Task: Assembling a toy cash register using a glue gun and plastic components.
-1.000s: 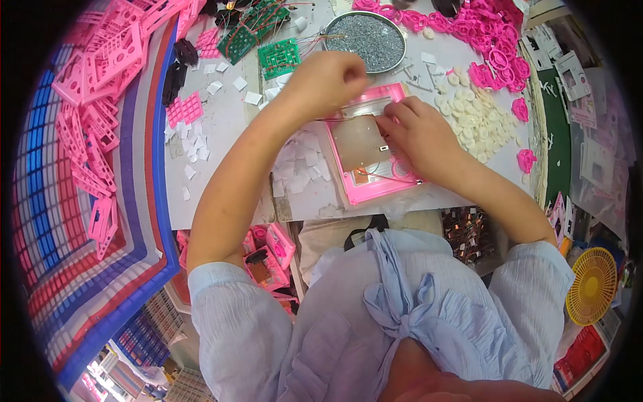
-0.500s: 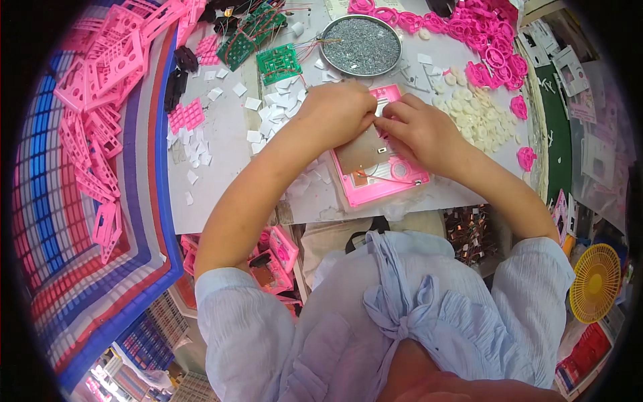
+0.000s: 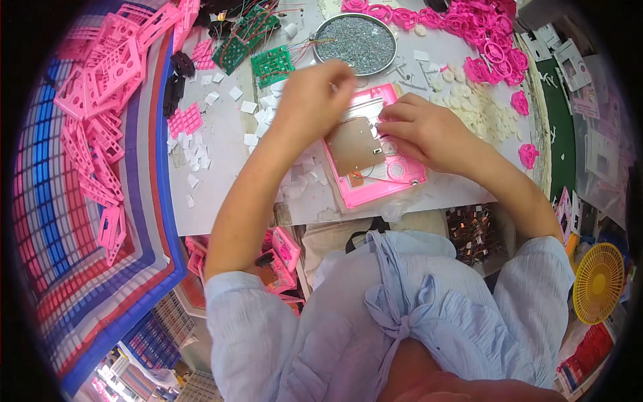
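Note:
A pink plastic casing (image 3: 368, 195) lies on the worktable in front of me, with a flat brown circuit board (image 3: 353, 149) set in it. A thin wire runs along the board's near edge. My left hand (image 3: 315, 97) is over the casing's far left corner, smeared by motion, its fingers partly hidden. At the casing's right side, my right hand (image 3: 432, 134) has its fingers bent together close to the board's right edge. Whatever its fingertips may hold is too small to make out. Beyond the casing stands a round metal dish (image 3: 355, 43) of small screws.
White square pads (image 3: 248, 107) lie left of the casing, near green circuit boards (image 3: 272, 65). Cream round pieces (image 3: 485, 117) and pink ring-shaped parts (image 3: 492, 50) are heaped at the right. Pink frames (image 3: 110, 74) fill the left side. A yellow basket (image 3: 597, 283) hangs at the right.
My left hand has drawn back from the middle of the casing toward the far left, uncovering more of the brown board. The right hand stays at the casing's right side.

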`<state>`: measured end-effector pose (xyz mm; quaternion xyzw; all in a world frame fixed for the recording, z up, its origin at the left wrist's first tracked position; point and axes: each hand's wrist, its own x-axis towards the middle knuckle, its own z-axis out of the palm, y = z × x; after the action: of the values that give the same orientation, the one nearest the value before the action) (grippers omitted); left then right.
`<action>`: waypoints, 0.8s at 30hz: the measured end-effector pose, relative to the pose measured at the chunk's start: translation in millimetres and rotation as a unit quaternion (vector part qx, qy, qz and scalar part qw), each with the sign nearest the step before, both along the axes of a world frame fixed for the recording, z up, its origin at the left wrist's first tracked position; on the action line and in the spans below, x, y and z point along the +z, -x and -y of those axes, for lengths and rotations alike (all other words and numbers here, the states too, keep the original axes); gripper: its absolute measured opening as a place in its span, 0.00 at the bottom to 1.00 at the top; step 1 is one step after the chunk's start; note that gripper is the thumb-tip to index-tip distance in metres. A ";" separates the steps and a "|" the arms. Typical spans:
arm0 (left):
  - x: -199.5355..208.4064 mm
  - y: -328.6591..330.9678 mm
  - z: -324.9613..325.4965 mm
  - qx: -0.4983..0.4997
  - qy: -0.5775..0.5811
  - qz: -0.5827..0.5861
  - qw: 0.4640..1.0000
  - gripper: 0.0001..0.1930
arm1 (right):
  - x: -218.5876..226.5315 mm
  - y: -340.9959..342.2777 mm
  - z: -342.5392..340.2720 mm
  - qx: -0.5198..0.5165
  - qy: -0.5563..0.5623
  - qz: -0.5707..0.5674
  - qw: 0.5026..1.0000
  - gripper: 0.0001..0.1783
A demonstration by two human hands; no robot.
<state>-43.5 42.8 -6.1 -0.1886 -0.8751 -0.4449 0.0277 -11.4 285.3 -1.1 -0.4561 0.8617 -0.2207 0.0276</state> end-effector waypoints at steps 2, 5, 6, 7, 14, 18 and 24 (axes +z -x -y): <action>2.1 3.4 14.0 0.086 0.040 0.016 0.995 0.11 | 0.1 1.0 0.7 0.018 -0.016 -0.029 0.999 0.15; -3.0 2.6 24.9 0.139 0.094 0.061 0.984 0.14 | 4.5 3.4 3.1 0.035 -0.071 -0.056 0.995 0.14; -10.3 0.6 25.9 0.124 0.103 0.068 0.985 0.14 | 5.2 3.5 5.3 0.041 -0.098 -0.047 0.993 0.15; -15.1 -0.5 27.2 0.110 0.112 0.075 0.985 0.14 | 6.2 3.2 8.2 0.047 -0.124 -0.037 0.990 0.16; -20.0 -26.9 8.4 0.099 -0.017 -0.036 0.994 0.05 | 5.6 30.1 14.7 -0.025 0.051 -0.049 0.997 0.13; -17.2 -44.3 -3.2 0.097 0.013 -0.161 0.982 0.09 | -2.4 23.1 46.7 -0.118 0.183 0.154 0.964 0.14; -13.2 -58.0 2.3 0.119 -0.032 -0.014 0.992 0.11 | 0.0 16.6 45.0 -0.149 0.186 0.211 0.948 0.12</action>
<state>14.4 40.5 -19.3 -0.0888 -0.8760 -0.4636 0.0987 -27.9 240.3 -1.1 -0.2629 0.8378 -0.4699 0.0900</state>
